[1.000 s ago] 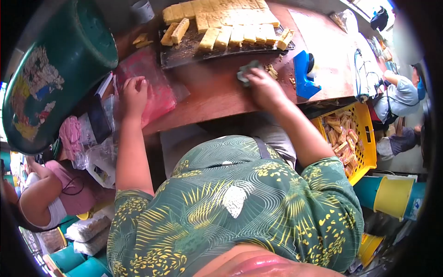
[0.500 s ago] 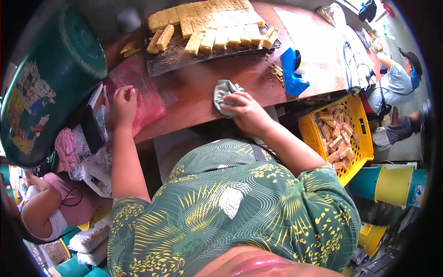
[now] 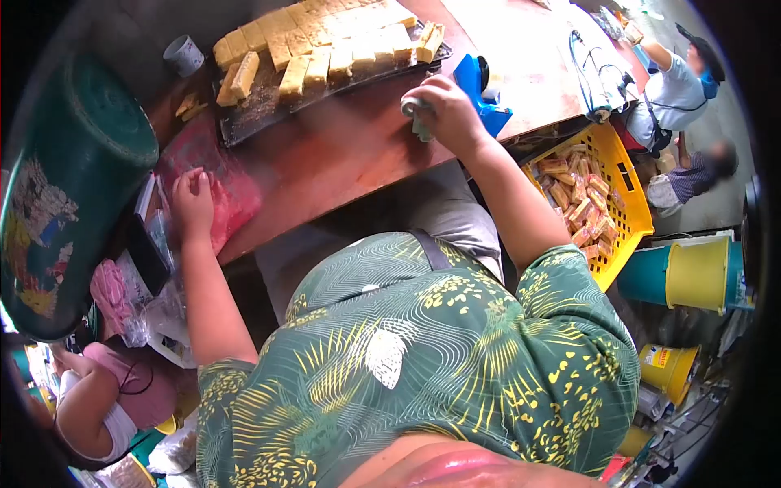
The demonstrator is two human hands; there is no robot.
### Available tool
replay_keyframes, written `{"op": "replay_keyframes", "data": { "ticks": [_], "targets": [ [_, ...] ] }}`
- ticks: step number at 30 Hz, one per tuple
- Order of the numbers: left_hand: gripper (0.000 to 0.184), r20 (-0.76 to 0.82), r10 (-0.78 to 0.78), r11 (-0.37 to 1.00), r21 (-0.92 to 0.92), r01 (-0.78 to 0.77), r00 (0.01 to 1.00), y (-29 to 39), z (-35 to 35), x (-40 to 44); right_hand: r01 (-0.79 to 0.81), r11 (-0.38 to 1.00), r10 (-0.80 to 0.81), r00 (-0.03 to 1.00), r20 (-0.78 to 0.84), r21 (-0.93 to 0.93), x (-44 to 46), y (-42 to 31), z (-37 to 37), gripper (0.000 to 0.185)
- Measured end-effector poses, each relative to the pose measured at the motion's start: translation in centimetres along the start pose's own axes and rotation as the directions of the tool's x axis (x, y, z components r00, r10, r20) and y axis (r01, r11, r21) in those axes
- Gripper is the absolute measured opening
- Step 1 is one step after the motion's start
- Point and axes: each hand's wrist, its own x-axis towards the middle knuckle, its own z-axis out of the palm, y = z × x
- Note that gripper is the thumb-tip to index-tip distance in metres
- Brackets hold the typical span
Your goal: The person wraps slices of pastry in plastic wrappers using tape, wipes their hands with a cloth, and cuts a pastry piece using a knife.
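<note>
My right hand (image 3: 452, 114) is closed on a crumpled grey-green cloth (image 3: 418, 122) at the tabletop, close to a blue tape dispenser (image 3: 480, 96). On the left, my left hand (image 3: 193, 203) rests on a red plastic sheet or bag (image 3: 232, 189), its fingers loosely bent and holding nothing visible. Beyond both hands lies a dark tray (image 3: 268, 120) with yellow cake (image 3: 313, 28) cut into bars, several of them separated along the near edge.
A yellow crate (image 3: 628, 213) of wrapped bars stands right of the table (image 3: 325, 167). A large green tub (image 3: 61, 187), a phone-like black object (image 3: 148, 254) and plastic bags are at left. Two people are at far right; another person's limbs (image 3: 91, 407) show lower left.
My right hand has moved with the cloth to the right and away from me, up to the tape dispenser. My left hand stays on the red plastic. The view has shifted.
</note>
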Motion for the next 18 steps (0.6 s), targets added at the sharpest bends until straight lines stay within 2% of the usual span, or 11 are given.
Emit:
{"op": "replay_keyframes", "data": {
  "ticks": [2, 3, 4, 7, 8, 9, 11, 12, 14, 15, 18],
  "targets": [
    [0.021, -0.002, 0.01, 1.0, 0.025, -0.01, 1.0, -0.6, -0.1, -0.1, 0.015, 1.0, -0.016, 0.986, -0.168, -0.008, 1.2, -0.9, -2.6, 0.017],
    [0.022, -0.007, 0.022, 1.0, 0.02, -0.022, 1.0, -0.8, 0.0, -0.1, -0.131, 0.991, 0.13, 0.969, -0.209, 0.008, 1.5, -1.0, -4.2, 0.013],
    [0.022, -0.014, 0.033, 0.999, 0.016, -0.032, 0.999, -0.8, 0.0, -0.2, -0.373, 0.926, 0.352, 0.909, -0.223, -0.063, 2.1, -1.8, -6.4, 0.018],
    [0.022, 0.015, -0.009, 1.0, 0.02, 0.008, 1.0, -0.3, -0.1, -0.2, -0.205, 0.967, 0.104, 0.859, -0.501, -0.15, 2.8, 4.3, -12.1, 0.022],
    [0.022, 0.017, -0.021, 0.999, 0.031, 0.021, 1.0, -0.4, -0.2, -0.2, -0.332, 0.929, 0.207, 0.835, -0.51, -0.166, 3.0, 4.0, -14.2, 0.026],
    [0.022, 0.009, 0.005, 0.999, 0.043, -0.005, 1.0, -0.5, -0.2, -0.1, -0.283, 0.901, 0.011, 0.772, -0.635, -0.329, 3.1, 6.7, -15.1, 0.038],
    [0.022, -0.009, 0.049, 0.996, 0.071, -0.048, 0.999, -0.9, 0.0, -0.1, -0.579, 0.788, 0.382, 0.726, -0.572, -0.209, 1.9, 10.6, -17.9, 0.054],
    [0.022, -0.012, 0.031, 0.998, 0.046, -0.031, 0.999, -1.0, -0.4, -0.3, -0.6, 0.694, 0.261, 0.725, -0.638, -0.398, 0.2, 15.3, -17.6, 0.056],
    [0.022, -0.001, 0.019, 1.0, -0.012, -0.019, 1.0, -0.2, -0.3, -0.3, -0.747, 0.579, 0.524, 0.647, -0.554, -0.325, -2.2, 17.8, -15.5, 0.043],
    [0.021, 0.011, -0.013, 1.0, -0.002, 0.013, 1.0, 0.6, -0.6, -0.4, -0.727, 0.564, 0.565, 0.686, -0.459, -0.392, -4.7, 21.4, -14.4, 0.04],
    [0.021, 0.015, -0.036, 0.999, -0.039, 0.036, 0.999, 0.5, -0.4, -0.4, -0.415, 0.721, 0.44, 0.893, -0.095, -0.556, -10.3, 33.2, -11.5, 0.038]
  ]
}}
